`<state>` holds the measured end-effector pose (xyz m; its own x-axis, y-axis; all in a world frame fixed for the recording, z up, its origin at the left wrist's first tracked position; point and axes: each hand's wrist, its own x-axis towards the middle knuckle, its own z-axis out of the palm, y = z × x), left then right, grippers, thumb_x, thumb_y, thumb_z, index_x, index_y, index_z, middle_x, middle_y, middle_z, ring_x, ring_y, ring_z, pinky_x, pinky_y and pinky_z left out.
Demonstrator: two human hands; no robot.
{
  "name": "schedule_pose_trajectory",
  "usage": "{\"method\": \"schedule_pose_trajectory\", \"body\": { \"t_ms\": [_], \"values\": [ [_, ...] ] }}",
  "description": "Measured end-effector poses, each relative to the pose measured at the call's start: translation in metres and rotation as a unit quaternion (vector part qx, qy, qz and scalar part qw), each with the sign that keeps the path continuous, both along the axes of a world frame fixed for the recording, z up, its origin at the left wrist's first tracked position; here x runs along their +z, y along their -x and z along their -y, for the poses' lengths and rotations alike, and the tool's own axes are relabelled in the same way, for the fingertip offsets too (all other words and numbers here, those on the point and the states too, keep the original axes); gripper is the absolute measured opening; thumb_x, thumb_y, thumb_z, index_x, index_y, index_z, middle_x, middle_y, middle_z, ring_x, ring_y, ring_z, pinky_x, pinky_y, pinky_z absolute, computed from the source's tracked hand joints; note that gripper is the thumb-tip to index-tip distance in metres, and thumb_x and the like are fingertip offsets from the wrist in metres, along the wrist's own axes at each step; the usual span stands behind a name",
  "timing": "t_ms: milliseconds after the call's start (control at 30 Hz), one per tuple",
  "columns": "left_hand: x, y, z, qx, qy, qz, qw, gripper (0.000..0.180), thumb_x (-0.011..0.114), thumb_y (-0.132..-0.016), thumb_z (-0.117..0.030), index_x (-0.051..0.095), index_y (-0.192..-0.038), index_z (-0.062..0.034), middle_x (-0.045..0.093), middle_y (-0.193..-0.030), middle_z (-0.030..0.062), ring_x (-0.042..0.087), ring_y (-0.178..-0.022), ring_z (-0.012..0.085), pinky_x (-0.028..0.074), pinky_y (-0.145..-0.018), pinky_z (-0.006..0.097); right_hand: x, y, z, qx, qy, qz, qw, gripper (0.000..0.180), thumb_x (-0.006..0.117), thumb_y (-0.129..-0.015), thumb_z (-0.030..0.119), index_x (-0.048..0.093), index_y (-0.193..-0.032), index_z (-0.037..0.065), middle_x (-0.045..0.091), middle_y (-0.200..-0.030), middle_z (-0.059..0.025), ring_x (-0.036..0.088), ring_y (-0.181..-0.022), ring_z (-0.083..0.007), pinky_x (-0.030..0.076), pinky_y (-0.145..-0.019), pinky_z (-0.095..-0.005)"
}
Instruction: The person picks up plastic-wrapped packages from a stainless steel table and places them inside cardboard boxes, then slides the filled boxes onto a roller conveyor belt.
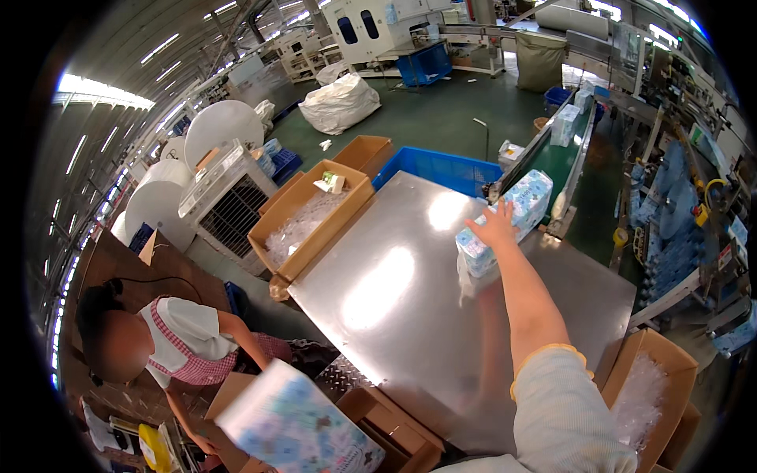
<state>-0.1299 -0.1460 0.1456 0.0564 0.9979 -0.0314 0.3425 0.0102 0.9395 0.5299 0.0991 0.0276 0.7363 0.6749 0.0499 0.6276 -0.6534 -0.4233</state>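
Observation:
My right hand point(495, 225) reaches far across the steel table point(394, 315) and lies with spread fingers on a blue-and-white wrapped pack of tissue point(527, 197). That pack is tilted at the end of the green conveyor point(564, 162). A second, larger wrapped pack point(296, 430) with the same blue pattern is blurred close to me at the lower left. My left hand is hidden, and I cannot tell what holds this pack. More packs point(566, 124) stand further up the conveyor.
A person in a pink checked apron point(189, 347) bends down at the table's left. Open cardboard boxes with clear plastic bags stand at the left point(311, 217) and lower right point(650, 394). A blue crate point(438, 169) sits behind the table. Machinery runs along the right.

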Motion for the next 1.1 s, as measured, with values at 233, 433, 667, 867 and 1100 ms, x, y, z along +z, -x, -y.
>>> {"method": "schedule_pose_trajectory", "body": {
  "t_ms": [233, 433, 667, 867, 1100],
  "values": [
    [-0.058, 0.044, 0.028, -0.196, 0.013, -0.273, 0.942, 0.068, 0.071, -0.086, -0.023, 0.042, -0.139, 0.0085, 0.056, -0.124, 0.0289, 0.055, -0.115, 0.0423, 0.043, -0.101, 0.049, -0.029, 0.1, 0.101, 0.203, -0.059, 0.054, 0.976, 0.046, 0.069, -0.088, 0.053, 0.075, -0.1, 0.008, 0.042, -0.156, -0.0147, 0.033, -0.147, -0.036, 0.046, -0.105, -0.053],
    [-0.163, 0.036, 0.012, -0.366, -0.013, -0.446, 0.817, 0.085, 0.085, -0.062, -0.026, 0.045, -0.134, -0.0023, 0.054, -0.119, 0.0167, 0.054, -0.115, 0.037, 0.053, -0.091, 0.049, -0.002, 0.22, 0.245, 0.183, 0.029, 0.144, 0.972, 0.057, 0.085, -0.074, 0.035, 0.065, -0.12, 0.008, 0.057, -0.136, -0.0183, 0.042, -0.14, -0.0394, 0.041, -0.109, -0.0528],
    [-0.253, 0.032, 0.006, -0.469, 0.081, -0.464, 0.747, 0.097, 0.086, -0.065, -0.033, 0.038, -0.147, -0.0109, 0.053, -0.133, 0.0183, 0.051, -0.128, 0.0361, 0.05, -0.101, 0.05, 0.029, 0.248, 0.234, 0.168, 0.092, 0.028, 0.981, 0.121, 0.093, -0.061, 0.024, 0.023, -0.16, 0.013, 0.059, -0.118, -0.0222, 0.056, -0.114, -0.0412, 0.043, -0.101, -0.0509],
    [-0.313, 0.046, 0.013, -0.435, 0.313, -0.477, 0.696, 0.112, 0.074, -0.077, -0.057, 0.015, -0.163, -0.0159, 0.03, -0.162, 0.021, 0.031, -0.148, 0.0398, 0.031, -0.119, 0.051, 0.187, 0.396, 0.235, 0.482, -0.209, -0.021, 0.851, 0.113, 0.092, -0.06, 0.017, 0.033, -0.157, 0.016, 0.058, -0.115, -0.0198, 0.057, -0.104, -0.039, 0.047, -0.089, -0.045],
    [-0.254, 0.075, 0.007, -0.52, 0.176, -0.474, 0.689, 0.095, 0.062, -0.086, -0.063, 0.03, -0.16, -0.0128, 0.032, -0.162, 0.0214, 0.033, -0.148, 0.0366, 0.029, -0.119, 0.05, 0.042, 0.529, 0.199, 0.767, -0.136, -0.006, 0.627, 0.096, 0.076, -0.066, 0.009, 0.043, -0.154, 0.029, 0.058, -0.107, -0.014, 0.056, -0.103, -0.0343, 0.043, -0.092, -0.0456]
  ]
}}
